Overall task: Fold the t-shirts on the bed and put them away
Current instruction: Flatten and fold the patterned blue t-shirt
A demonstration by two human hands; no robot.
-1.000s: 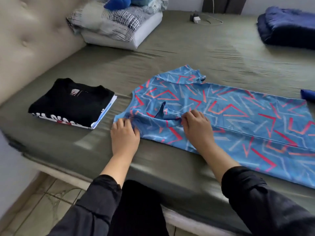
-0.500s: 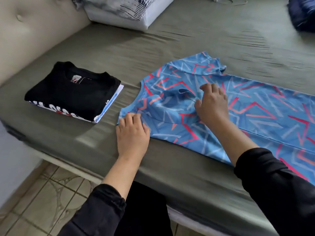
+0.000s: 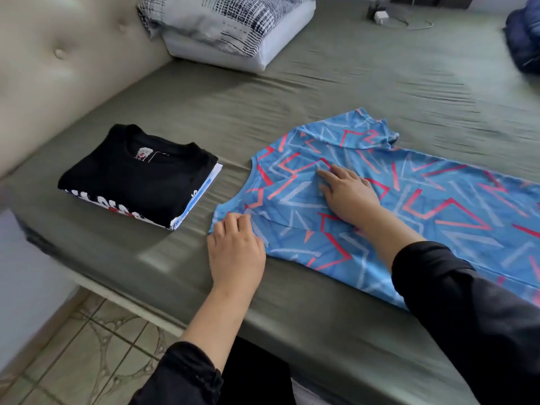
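A blue t-shirt point(image 3: 423, 200) with red and pale zigzag lines lies flat on the green bed sheet point(image 3: 350, 92), its collar end toward the left. A sleeve is folded inward over the body. My left hand point(image 3: 235, 249) rests flat on the shirt's near left corner at the shoulder. My right hand point(image 3: 347, 194) presses flat on the folded sleeve near the chest, fingers straight and pointing left. A stack of folded t-shirts point(image 3: 137, 173) with a black one on top sits on the bed to the left of the blue shirt.
A padded beige headboard point(image 3: 58, 62) runs along the left. Pillows point(image 3: 228, 27) lie at the back, a charger with cable point(image 3: 382, 17) behind them, and a dark blue bundle point(image 3: 526, 39) at the far right. Tiled floor point(image 3: 87, 346) shows below the bed edge.
My right hand has carried the sleeve inward across the shirt and now flattens it further left. My left hand has stayed on the near corner. The camera has shifted.
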